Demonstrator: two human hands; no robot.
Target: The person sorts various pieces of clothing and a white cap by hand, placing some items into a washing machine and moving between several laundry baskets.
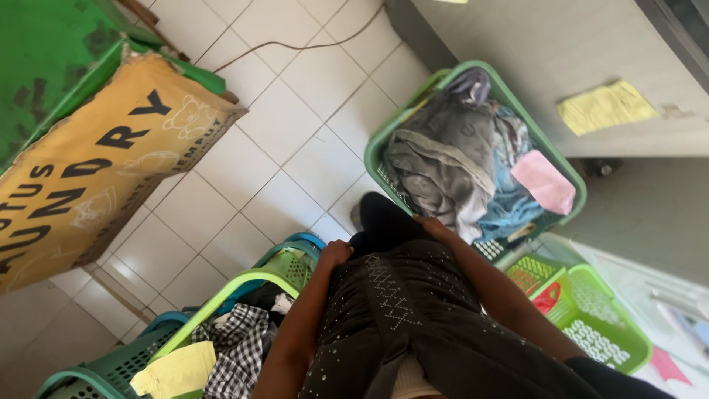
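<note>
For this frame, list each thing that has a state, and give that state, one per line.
Left hand: closed on the black studded garment.
Right hand: gripping the garment's far edge.
Upper green basket: full of grey and blue clothes, pink slip on top.
Lower-left green basket: holds checked cloth, yellow slip on it.
Right green basket: nearly empty, something red inside.

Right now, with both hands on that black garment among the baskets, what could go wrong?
1. The black studded garment is held only at its top edge by the left hand and right hand, so it could slip to the tiled floor.
2. The green basket of clothes is heaped, and the pink paper on top looks loose and may slide off.
3. Baskets crowd the feet, and a cable crosses the floor: possible trip hazards.
</note>
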